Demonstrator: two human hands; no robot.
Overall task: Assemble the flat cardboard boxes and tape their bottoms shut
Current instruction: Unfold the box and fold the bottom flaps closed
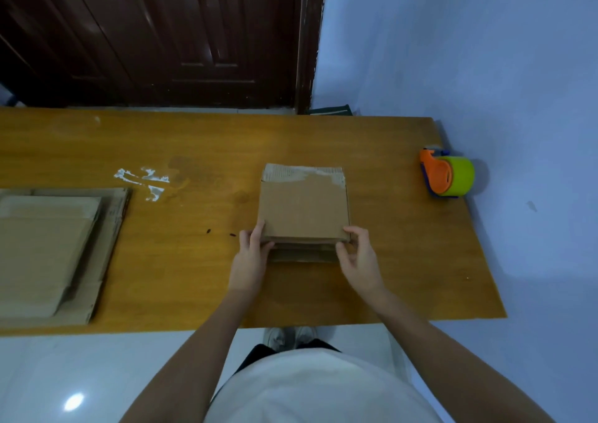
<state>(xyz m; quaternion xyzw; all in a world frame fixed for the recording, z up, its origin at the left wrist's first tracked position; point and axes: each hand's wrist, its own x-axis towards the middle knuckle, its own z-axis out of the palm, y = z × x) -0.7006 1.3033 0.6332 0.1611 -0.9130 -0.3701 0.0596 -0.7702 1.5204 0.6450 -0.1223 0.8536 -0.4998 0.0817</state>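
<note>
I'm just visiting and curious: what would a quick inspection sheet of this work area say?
Surface: wooden table, worn, with white tape scraps stuck on it.
Job's things: flat cardboard box at centre; stack of flat boxes at left; tape dispenser at the far right edge.
Clutter: two small dark specks near the box.
Hands: left hand and right hand grip the box's near corners.
Cables: nothing seen.
Surroundings: dark wooden door, blue wall, pale floor.

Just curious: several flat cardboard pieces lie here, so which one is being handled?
The small flat box at the table's middle; both hands grip its near corners. The bigger stack lies untouched at the left edge.
</note>
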